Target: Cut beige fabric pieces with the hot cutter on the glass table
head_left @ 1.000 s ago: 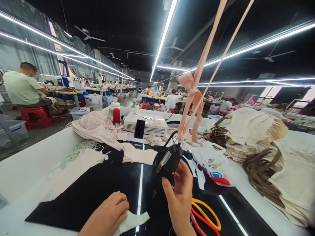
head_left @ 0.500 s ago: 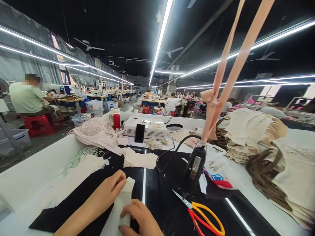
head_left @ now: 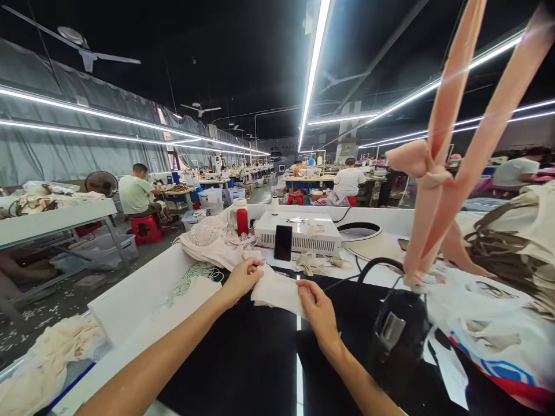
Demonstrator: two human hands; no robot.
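Observation:
A cream fabric piece (head_left: pixel 277 290) stretches between both my hands over the black work surface (head_left: pixel 243 352). My left hand (head_left: pixel 243 280) pinches its far left corner between thumb and fingers. At the right edge of the cloth, my right hand (head_left: pixel 319 312) has its thumb and fingers closed on the fabric. Layers show along the near left edge of the piece. To the left lie more pale fabric (head_left: pixel 197 294) and a tangle of light green cord (head_left: pixel 195 280). A black hand-held tool (head_left: pixel 396 326) hangs right of my right hand, under knotted pink straps (head_left: pixel 437 173).
Behind my hands stand a phone (head_left: pixel 283 242), a white box (head_left: pixel 299 231) and a red thread spool (head_left: pixel 241 221). Pink lacy fabric (head_left: pixel 208 240) is heaped at the back left. Fabric stacks (head_left: pixel 511 231) and a plastic bag (head_left: pixel 489 335) lie right. A seated person (head_left: pixel 135 193) works farther off.
Both hands have moved forward from the near strip to the cream fabric piece farther back and taken hold of it. The view has turned left; the scissors no longer show clearly.

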